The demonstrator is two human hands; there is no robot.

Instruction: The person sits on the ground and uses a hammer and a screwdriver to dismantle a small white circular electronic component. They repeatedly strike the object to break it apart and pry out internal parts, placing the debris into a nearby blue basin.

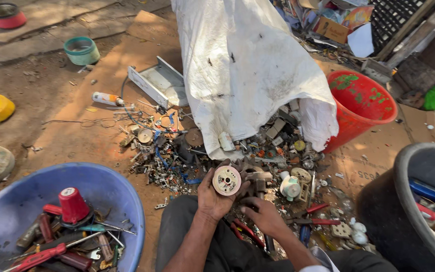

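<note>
The left hand (216, 194) is cupping a round disc (226, 180) face-up in curled fingers, while the right hand (264, 214) is reaching low beside it, fingers hidden.

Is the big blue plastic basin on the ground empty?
No, the big blue plastic basin holds red-handled screwdrivers, other worn tools and a small red cone-shaped cap.

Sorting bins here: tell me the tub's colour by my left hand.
Blue tub, clearest in the head view.
</note>
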